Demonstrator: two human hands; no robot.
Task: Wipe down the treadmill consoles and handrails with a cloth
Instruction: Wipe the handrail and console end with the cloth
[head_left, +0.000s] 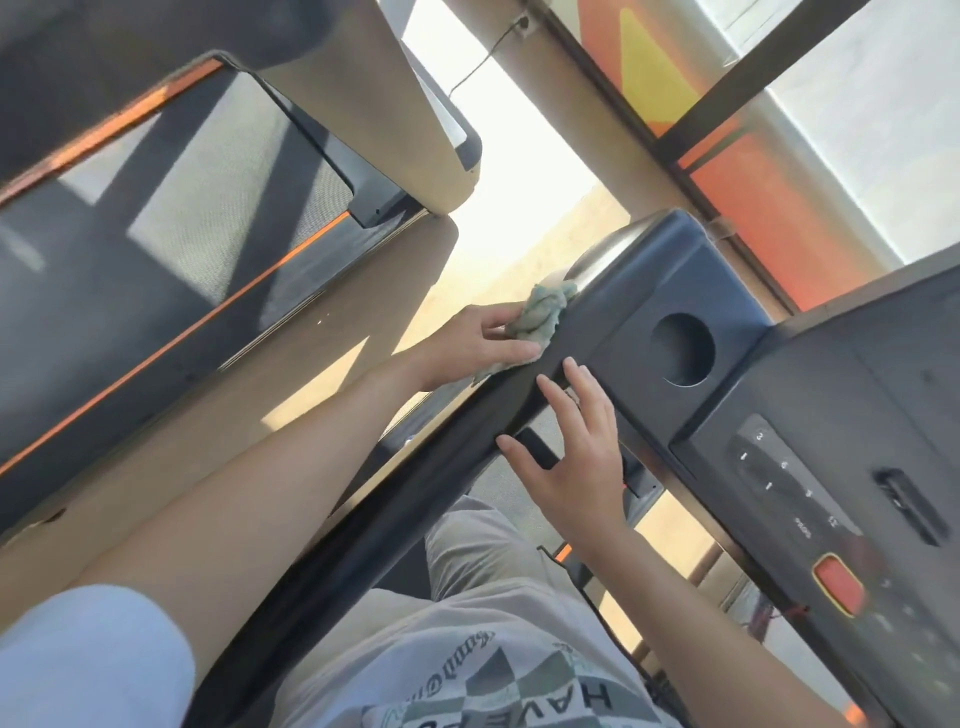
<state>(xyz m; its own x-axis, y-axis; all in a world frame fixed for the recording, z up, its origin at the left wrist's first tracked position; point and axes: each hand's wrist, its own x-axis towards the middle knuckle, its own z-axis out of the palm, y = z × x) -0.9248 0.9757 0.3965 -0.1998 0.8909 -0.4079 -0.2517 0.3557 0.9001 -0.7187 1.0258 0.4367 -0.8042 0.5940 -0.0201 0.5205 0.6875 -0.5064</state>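
Observation:
My left hand (480, 340) grips a crumpled green-blue cloth (543, 312) and holds it against the outer edge of the black handrail (415, 499), where the rail meets the console corner. My right hand (576, 447) rests flat on the same handrail just below, with fingers straight and spread and the thumb out to the side. The dark treadmill console (857, 395) stretches to the right. It has a round cup holder (682, 349), a strip of number keys (779, 473) and a red stop button (839, 584).
A neighbouring treadmill (171, 218) with a dark belt, orange stripes and beige side rails lies to the left. Between the machines is a sunlit strip of floor (519, 208). A window frame with an orange and yellow panel (753, 197) runs behind the console.

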